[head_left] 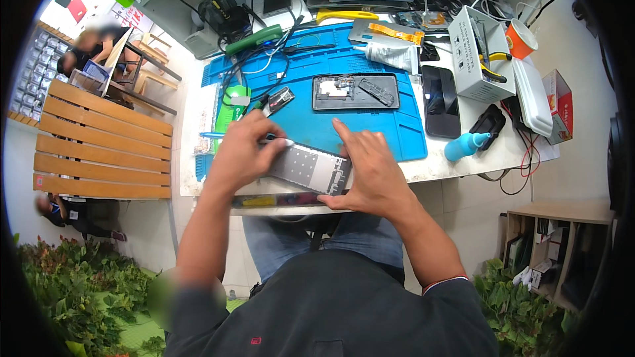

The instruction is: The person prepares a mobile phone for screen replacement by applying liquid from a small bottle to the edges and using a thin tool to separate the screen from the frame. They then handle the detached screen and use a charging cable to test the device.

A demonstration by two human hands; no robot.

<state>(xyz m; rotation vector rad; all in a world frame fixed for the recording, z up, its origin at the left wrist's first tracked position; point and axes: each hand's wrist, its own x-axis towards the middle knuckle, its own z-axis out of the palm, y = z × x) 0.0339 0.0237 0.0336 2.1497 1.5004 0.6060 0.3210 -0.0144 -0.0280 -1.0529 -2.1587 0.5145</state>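
Note:
My right hand [374, 172] grips the right end of a phone screen assembly [305, 166], thumb at the lower corner and fingers along the upper edge. Its grey metal back, dotted with small dark marks, faces up, tilted above the bench's front edge. My left hand [246, 149] is closed in a pinch at the panel's upper left end. Something small and white shows at those fingertips, too small to name. A thin blue stick [211, 135] juts out left of that hand; whether it is held I cannot tell. Beyond lies an opened phone body [355, 92] with its inner parts exposed.
A blue work mat [304, 86] covers much of the bench. At right are a dark phone [441, 99], a light-blue bottle [467, 147] and a white box [477, 53] of tools. A white tube [390, 55], green-handled tool [253, 39] and cables lie behind.

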